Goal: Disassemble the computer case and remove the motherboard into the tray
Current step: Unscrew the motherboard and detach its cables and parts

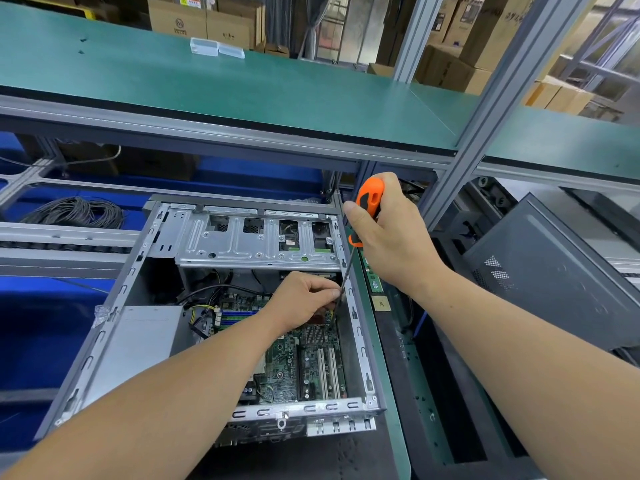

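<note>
1. Motherboard (311, 355) sits mounted inside the open computer case (360, 344).
2. Right hand (388, 237) fingers wrapped around screwdriver (369, 202); left hand (304, 299) fingers pinch its shaft.
3. Board likely light, stiff, fragile; lift by its edges.

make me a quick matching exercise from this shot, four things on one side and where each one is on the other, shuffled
Things:
1. screwdriver
2. motherboard
3. clear plastic boxes
4. coiled cable

Places:
A. on the upper green shelf
B. gripped in the right hand
C. far left, behind the computer case
D. inside the case, under the left hand

Pairs: 1-B, 2-D, 3-A, 4-C
</note>
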